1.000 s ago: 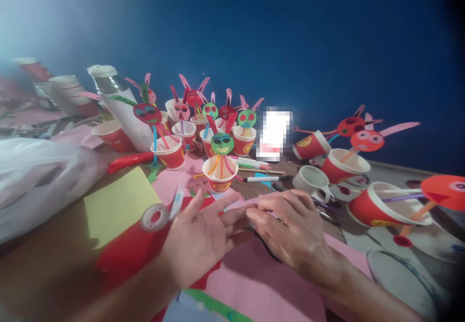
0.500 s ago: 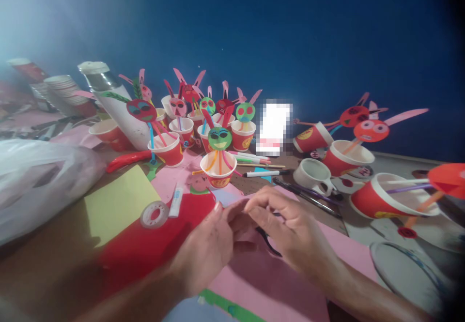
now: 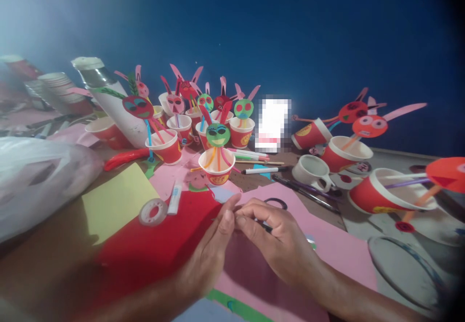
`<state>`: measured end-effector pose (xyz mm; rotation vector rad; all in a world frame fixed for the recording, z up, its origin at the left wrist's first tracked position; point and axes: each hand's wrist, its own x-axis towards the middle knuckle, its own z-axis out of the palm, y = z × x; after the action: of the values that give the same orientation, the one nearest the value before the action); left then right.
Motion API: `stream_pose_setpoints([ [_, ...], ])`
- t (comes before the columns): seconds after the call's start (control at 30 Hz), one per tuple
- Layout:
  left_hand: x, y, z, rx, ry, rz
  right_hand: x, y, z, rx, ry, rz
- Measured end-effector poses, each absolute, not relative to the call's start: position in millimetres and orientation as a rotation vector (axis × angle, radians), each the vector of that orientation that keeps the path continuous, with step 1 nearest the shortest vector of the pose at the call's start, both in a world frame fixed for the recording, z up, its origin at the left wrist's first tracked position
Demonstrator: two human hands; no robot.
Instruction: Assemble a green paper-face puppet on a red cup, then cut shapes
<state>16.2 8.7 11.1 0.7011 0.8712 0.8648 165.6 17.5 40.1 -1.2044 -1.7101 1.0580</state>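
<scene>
My right hand (image 3: 279,235) is closed around a pair of scissors; their black handle loop (image 3: 276,202) sticks out past my knuckles. The blades are mostly hidden behind my fingers. Facing it, my left hand (image 3: 214,244) is held upright with its fingers stretched out, and the fingertips of the right hand touch or nearly touch its palm side. Any small piece between the two hands cannot be made out. Beneath them lie a pink paper sheet (image 3: 341,244) and a red sheet (image 3: 145,244).
Ahead, a green-faced paper figure stands in a red paper cup (image 3: 218,179), with several similar ones behind. A glue tube (image 3: 175,198), tape roll (image 3: 153,211) and yellow sheet (image 3: 116,201) lie left. A white mug (image 3: 308,172) and pens (image 3: 308,193) are right; a plastic bag (image 3: 43,186) is far left.
My left hand has turned edge-on with its fingers straightened. The scissors have shifted in my right hand, so a handle loop now shows above the knuckles. The view has moved slightly.
</scene>
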Motion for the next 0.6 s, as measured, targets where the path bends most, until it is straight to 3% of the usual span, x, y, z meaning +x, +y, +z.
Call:
stream_pose_setpoints([
  [0.3, 16.1, 8.8, 24.5, 0.862, 1.075, 0.938, 164.7, 17.9, 43.0, -1.137, -1.593, 1.282],
  [0.6, 4.5, 7.1, -11.1, 1.107, 1.002, 0.920, 160.8, 24.1, 33.0, -1.183, -1.454, 1.422],
])
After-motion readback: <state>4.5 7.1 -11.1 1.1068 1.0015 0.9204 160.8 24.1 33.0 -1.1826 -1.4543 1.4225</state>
